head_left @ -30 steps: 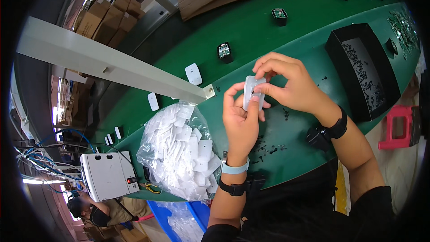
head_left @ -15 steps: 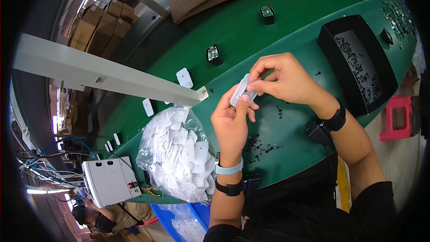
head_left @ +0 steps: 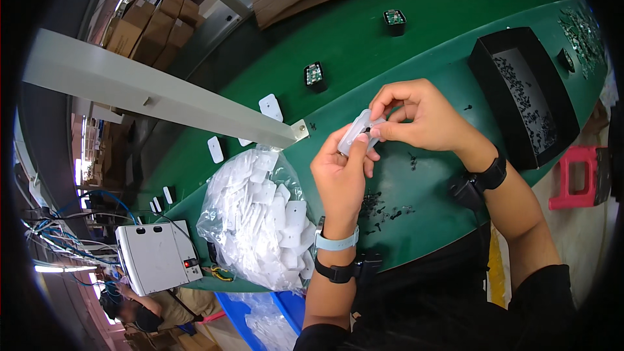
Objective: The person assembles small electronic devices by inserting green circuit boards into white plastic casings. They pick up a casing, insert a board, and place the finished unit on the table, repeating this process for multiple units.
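My left hand point(head_left: 341, 172) grips a white translucent plastic cover point(head_left: 351, 135) between thumb and fingers, raised over the green worktable. At the cover's right side, my right hand point(head_left: 416, 117) pinches a small black part point(head_left: 368, 130) against its face. What exactly the part is cannot be made out; it resembles the small black pieces point(head_left: 370, 205) scattered on the table just below my hands. More black pieces point(head_left: 517, 88) lie in a black open box point(head_left: 484, 58) to the right. Left of my left wrist sits a clear bag of white covers point(head_left: 260, 214).
A grey metal post point(head_left: 162, 94) crosses from the left. Black housings with circuit boards point(head_left: 314, 75) and loose white plates point(head_left: 270, 108) rest on the green belt point(head_left: 351, 39) beyond. A white machine point(head_left: 159, 257) stands lower left, near another person point(head_left: 153, 309). A red stool point(head_left: 575, 179) is at right.
The cover has tilted in my left hand, and the black part shows more plainly at my right fingertips. Both hands stay together; the whole view has shifted slightly.
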Demonstrator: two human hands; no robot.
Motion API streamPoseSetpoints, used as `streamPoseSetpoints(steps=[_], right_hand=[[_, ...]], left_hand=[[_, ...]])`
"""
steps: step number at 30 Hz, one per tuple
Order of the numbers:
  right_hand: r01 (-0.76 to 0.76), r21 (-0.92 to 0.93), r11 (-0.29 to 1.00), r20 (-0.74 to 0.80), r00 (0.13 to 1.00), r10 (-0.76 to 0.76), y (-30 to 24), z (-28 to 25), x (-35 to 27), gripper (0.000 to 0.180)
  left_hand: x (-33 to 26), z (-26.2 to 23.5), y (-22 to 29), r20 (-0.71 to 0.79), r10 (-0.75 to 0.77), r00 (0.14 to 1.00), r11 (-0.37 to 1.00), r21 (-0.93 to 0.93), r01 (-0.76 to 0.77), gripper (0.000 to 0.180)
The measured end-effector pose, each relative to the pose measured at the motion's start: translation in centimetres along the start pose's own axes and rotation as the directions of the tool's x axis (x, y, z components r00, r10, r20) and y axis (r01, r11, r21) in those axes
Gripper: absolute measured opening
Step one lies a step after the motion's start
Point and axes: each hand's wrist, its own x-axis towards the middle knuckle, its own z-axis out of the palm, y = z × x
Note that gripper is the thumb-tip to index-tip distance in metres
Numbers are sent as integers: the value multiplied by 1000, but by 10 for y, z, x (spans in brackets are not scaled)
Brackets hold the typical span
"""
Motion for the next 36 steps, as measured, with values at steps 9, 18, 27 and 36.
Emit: streamPoseSetpoints(steps=[9, 18, 27, 36], right_hand=[[-31, 33, 999, -17, 999, 32, 0, 10, 2, 20], [153, -763, 628, 7, 974, -228, 39, 46, 97, 46], [27, -621, 783, -131, 982, -138, 29, 53, 116, 17], [10, -475, 880, -228, 965, -134, 43, 4, 28, 4]], left_hand=[[2, -8, -10, 0, 11, 1000, 1000, -22, -11, 21], [13, -35, 5, -384, 133, 914, 912, -315, -265, 11], [15, -43, 2, -176, 100, 979, 815, -550, -182, 16], [20, -17, -26, -114, -66, 991, 915, -404, 14, 16]])
